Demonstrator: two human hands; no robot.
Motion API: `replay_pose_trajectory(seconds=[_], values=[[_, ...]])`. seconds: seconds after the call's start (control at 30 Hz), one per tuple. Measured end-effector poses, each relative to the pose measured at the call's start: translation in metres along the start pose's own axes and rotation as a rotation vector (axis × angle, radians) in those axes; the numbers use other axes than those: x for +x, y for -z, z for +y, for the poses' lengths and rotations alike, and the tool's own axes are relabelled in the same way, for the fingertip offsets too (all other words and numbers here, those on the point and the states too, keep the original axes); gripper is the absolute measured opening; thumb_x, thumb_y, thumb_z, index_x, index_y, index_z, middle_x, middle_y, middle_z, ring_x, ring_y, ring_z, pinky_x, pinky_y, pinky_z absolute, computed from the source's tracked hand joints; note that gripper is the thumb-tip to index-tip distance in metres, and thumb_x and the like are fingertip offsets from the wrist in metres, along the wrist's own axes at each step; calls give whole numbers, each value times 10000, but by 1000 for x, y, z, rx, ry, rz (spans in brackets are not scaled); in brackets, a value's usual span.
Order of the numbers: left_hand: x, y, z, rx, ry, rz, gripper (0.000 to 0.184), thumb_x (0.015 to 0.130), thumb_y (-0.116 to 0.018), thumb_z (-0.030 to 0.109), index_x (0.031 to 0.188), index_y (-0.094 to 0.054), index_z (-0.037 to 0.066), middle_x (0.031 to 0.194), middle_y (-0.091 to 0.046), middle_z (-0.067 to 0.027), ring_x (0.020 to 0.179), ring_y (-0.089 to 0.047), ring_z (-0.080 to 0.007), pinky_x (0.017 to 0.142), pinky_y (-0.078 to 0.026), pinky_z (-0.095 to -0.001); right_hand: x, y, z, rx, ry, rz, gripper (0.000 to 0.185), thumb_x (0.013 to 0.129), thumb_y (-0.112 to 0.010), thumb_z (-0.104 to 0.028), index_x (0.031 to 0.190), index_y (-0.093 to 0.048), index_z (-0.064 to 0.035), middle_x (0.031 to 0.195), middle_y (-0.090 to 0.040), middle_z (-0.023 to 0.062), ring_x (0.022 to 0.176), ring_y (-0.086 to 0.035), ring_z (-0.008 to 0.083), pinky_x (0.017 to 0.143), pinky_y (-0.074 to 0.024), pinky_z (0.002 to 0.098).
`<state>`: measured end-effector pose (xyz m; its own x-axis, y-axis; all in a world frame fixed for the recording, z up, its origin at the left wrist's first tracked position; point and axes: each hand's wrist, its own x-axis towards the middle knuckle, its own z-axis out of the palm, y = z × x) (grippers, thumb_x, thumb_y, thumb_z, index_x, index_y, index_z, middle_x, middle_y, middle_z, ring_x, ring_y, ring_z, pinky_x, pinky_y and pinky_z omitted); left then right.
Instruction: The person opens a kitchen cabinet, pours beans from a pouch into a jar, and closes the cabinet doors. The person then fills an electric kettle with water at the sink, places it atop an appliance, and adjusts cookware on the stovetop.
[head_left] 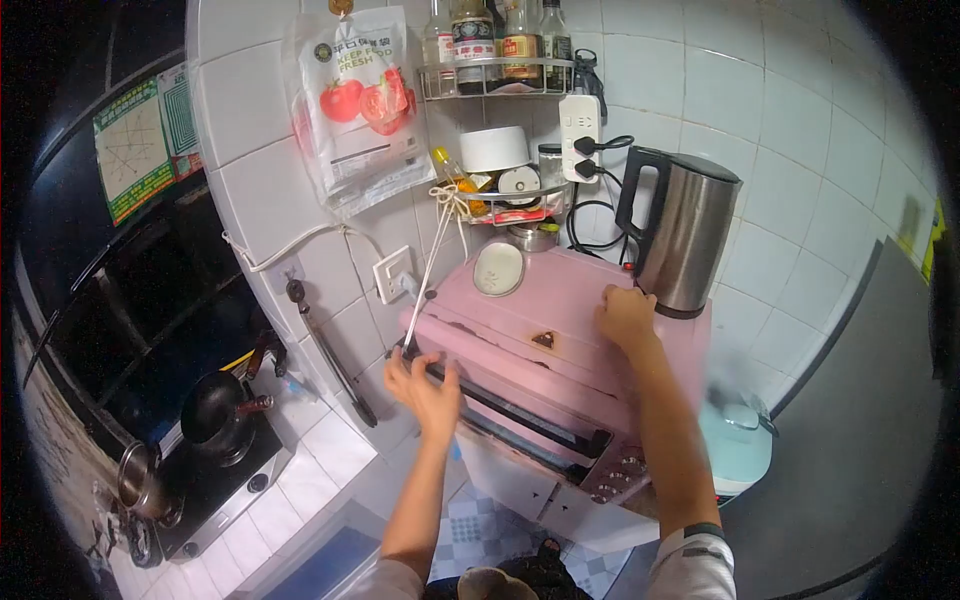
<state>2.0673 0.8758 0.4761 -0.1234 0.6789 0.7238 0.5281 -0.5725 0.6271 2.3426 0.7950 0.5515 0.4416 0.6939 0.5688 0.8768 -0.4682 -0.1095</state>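
A pink oven point(510, 310) with dark spots on its top stands in the corner. My left hand point(425, 395) has its fingers curled at the left end of the oven's black door handle point(520, 410), beside a white string point(428, 270). My right hand point(628, 315) rests over the oven's top with its fingers bent together, close to the base of a steel kettle point(693, 235); what its fingertips hold, if anything, is hidden. A small pale oval dish point(498, 269) leans at the back of the oven top.
Bottles point(473, 40) and jars fill two corner racks. A power strip point(580, 138) with black plugs hangs on the wall. At the right is a mint-green appliance point(735, 445). A black wok point(217, 412) and a metal pot point(140, 480) stand on the stove at the left.
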Motion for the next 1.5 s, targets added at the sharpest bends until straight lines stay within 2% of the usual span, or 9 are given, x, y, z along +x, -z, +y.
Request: replay_pose_trajectory(seconds=[0.5,0.83,0.97,1.2,1.27,1.3,1.37,1.4,1.5], values=[[15,-7,-11,86,21,-61,112,658,-681,167,726,-676,78,1291,-375,-253,1218,-250,-430,1012,-185,-485,0,-1,-1,-47,20,-9,177,687,-587,-223,783,-602,-75,781,-624,92,807,-583,289,722,-371,477],[-7,96,-49,43,21,37,103,653,-721,178,689,-675,93,1186,-519,-149,1184,-342,-347,1008,-203,-449,0,-2,-1,-4,0,-4,181,678,-593,-223,781,-602,-74,759,-619,136,784,-596,304,725,-371,467],[-55,136,-133,123,313,-117,164,641,-733,144,770,-666,67,1026,-594,-171,1087,-460,-323,910,-367,-378,2,-3,-1,2,0,-28,168,686,-581,-215,781,-601,-77,758,-620,137,792,-598,302,731,-369,467],[-106,140,-111,556,166,-140,273,636,-731,132,880,-649,39,901,-627,-200,948,-583,-289,824,-436,-367,4,-3,-5,-23,3,-46,181,693,-562,-208,804,-607,-72,779,-625,142,811,-590,309,742,-362,461],[-111,133,-140,-127,930,-718,433,622,-728,109,1030,-598,42,1031,-566,-242,965,-563,-326,830,-437,-363,4,-1,-6,-36,5,-50,161,704,-553,-205,788,-603,-76,789,-627,141,816,-596,303,755,-357,458],[-109,130,-132,-131,929,-719,433,622,-728,109,1030,-598,42,1031,-566,-242,965,-563,-326,830,-437,-363,4,0,-6,-26,-5,-65,160,706,-550,-199,791,-604,-74,796,-627,145,823,-595,303,759,-354,455],[-99,125,-92,-203,686,-552,498,635,-690,81,1114,-554,54,1185,-452,-252,1087,-463,-373,884,-396,-392,3,0,-4,-19,-18,-80,160,708,-547,-194,794,-604,-72,804,-627,148,830,-594,303,763,-352,451],[-88,124,-69,11,201,-504,456,651,-657,71,1099,-570,62,1239,-394,-228,1170,-355,-397,948,-328,-424,3,-2,-2,-24,-19,-74,175,702,-555,-201,813,-608,-77,788,-626,140,812,-590,312,750,-360,456],[-61,98,-49,-13,-152,-283,450,685,-636,86,1128,-561,82,1256,-421,-186,1218,-316,-373,1005,-254,-439,3,-9,1,-19,-10,-47,192,694,-563,-209,831,-612,-84,772,-626,133,792,-585,322,737,-368,460]])
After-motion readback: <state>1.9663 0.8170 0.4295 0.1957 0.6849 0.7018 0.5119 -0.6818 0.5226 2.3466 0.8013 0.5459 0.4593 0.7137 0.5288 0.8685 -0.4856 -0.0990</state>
